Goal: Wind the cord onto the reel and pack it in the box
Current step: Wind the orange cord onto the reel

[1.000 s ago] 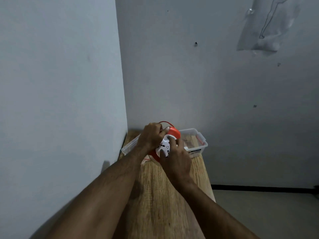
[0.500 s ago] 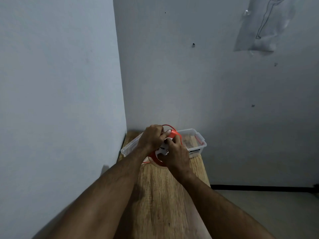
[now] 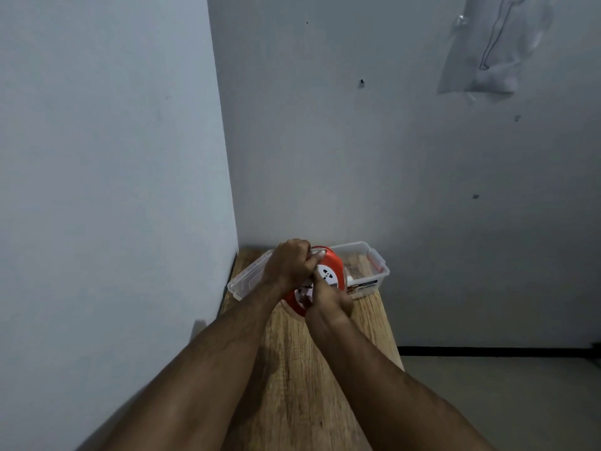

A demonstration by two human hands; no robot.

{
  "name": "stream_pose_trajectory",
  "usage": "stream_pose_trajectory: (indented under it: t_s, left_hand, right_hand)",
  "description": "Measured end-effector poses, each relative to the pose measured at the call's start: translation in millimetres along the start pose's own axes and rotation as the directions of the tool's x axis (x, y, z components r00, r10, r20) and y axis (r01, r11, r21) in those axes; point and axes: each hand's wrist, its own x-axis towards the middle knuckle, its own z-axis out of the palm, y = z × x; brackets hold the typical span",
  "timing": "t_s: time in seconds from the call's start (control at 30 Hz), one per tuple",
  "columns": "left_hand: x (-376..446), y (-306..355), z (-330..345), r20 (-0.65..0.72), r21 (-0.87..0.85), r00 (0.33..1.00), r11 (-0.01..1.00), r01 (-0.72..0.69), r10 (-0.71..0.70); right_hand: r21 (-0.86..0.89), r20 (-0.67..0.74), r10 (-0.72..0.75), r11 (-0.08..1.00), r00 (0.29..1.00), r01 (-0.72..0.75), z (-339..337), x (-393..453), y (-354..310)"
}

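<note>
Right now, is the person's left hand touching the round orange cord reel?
Touching. The head view shows the left hand wrapped over the round orange cord reel's top rim, fingers pressed on it with no gap.

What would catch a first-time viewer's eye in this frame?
The bright orange reel with its white socket face, gripped by the left hand on top and the right hand below, at the far end of the wooden table. Right behind it sits the clear plastic box, against the corner walls.
</note>
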Motion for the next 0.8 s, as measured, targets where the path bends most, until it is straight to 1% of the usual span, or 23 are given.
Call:
stream_pose_trajectory:
  t_s: [0.03, 0.07, 0.1, 0.17, 0.2, 0.23, 0.27, 0.3, 0.33, 0.37, 0.4, 0.43, 0.47, 0.5, 0.57, 0.6, 0.63, 0.8]
  left_hand:
    - [-0.9, -0.4, 0.6, 0.001, -0.003, 1.000, 1.000, -0.001, 0.001]
    - [-1.5, -1.5, 1.0, -0.001, -0.008, 1.000, 1.000, 0.003, -0.003]
    - [-1.6, -3.9, 0.8, -0.009, -0.010, 1.000, 1.000, 0.011, -0.011]
    - [-1.3, -9.9, -1.4, -0.025, -0.014, 0.999, 0.999, 0.039, -0.040]
    - [-0.9, -13.5, -2.3, -0.029, -0.020, 0.998, 0.999, 0.047, -0.048]
    - [-0.6, -16.3, -2.5, -0.030, -0.032, 0.998, 0.998, 0.049, -0.050]
    - [-0.3, -17.5, -3.0, -0.024, -0.039, 0.998, 0.998, 0.051, -0.052]
    - [0.1, -17.1, -3.8, -0.021, -0.040, 0.999, 0.998, 0.047, -0.047]
    - [1.1, -17.1, -4.2, -0.016, -0.039, 0.999, 0.998, 0.044, -0.044]
    - [2.8, -16.9, -5.1, -0.015, -0.039, 0.999, 0.999, 0.037, -0.038]
    - [4.2, -16.3, -5.7, -0.014, -0.043, 0.999, 0.998, 0.035, -0.036]
    - [5.4, -16.1, -5.7, -0.014, -0.047, 0.999, 0.998, 0.031, -0.032]
    - [6.1, -14.9, -5.5, -0.008, -0.050, 0.999, 0.998, 0.030, -0.031]
    - [6.6, -14.0, -5.0, 0.001, -0.049, 1.000, 0.998, 0.026, -0.026]
    - [7.1, -12.9, -3.4, 0.026, -0.041, 1.000, 0.999, 0.014, -0.013]
    - [6.9, -12.4, -2.5, 0.034, -0.038, 0.999, 0.999, 0.009, -0.008]
    - [6.9, -12.2, -1.6, 0.039, -0.041, 0.999, 0.999, 0.007, -0.006]
    - [6.7, -15.6, -5.5, 0.052, -0.089, 0.998, 0.996, 0.023, -0.018]
  right_hand:
    - [0.055, 0.112, 0.043, 0.997, 0.993, -0.049, 0.4, -1.0, -0.3]
    - [0.068, 0.160, 0.060, 0.995, 0.985, -0.072, 1.4, -0.3, -1.5]
    - [0.061, 0.139, 0.080, 0.994, 0.987, -0.090, 2.0, 1.7, -3.9]
    - [-0.048, -0.037, 0.088, 0.995, 0.995, -0.090, 2.4, 2.6, -10.3]
    - [-0.129, -0.072, 0.046, 0.990, 0.996, -0.055, 1.6, 2.5, -10.8]
    - [-0.230, -0.073, -0.038, 0.973, 0.997, 0.020, -1.7, 1.7, -8.5]
    - [-0.330, -0.045, -0.167, 0.933, 0.985, 0.143, -6.7, 1.5, -4.0]
    - [-0.438, 0.009, -0.332, 0.847, 0.943, 0.302, -13.5, -2.4, 1.4]
    - [-0.556, 0.100, -0.506, 0.685, 0.857, 0.470, -19.1, -5.9, 6.5]
    - [-0.659, 0.220, -0.646, 0.454, 0.731, 0.599, -24.9, -9.8, 9.5]
    - [-0.709, 0.353, -0.722, 0.208, 0.595, 0.674, -30.0, -8.2, 12.3]
    - [-0.719, 0.475, -0.729, 0.002, 0.493, 0.695, -32.8, -6.5, 13.2]
    - [-0.711, 0.559, -0.705, -0.138, 0.436, 0.689, -33.2, -4.9, 13.8]
    - [-0.707, 0.607, -0.678, -0.223, 0.414, 0.672, -32.3, -5.2, 13.1]
    - [-0.687, 0.655, -0.656, -0.311, 0.374, 0.657, -31.6, -1.4, 12.7]
    - [-0.672, 0.674, -0.649, -0.338, 0.353, 0.659, -31.3, -0.4, 11.9]
    - [-0.664, 0.687, -0.635, -0.352, 0.353, 0.660, -31.0, -0.3, 9.9]
    - [-0.648, 0.736, -0.537, -0.381, 0.412, 0.659, -34.9, 3.2, 6.8]
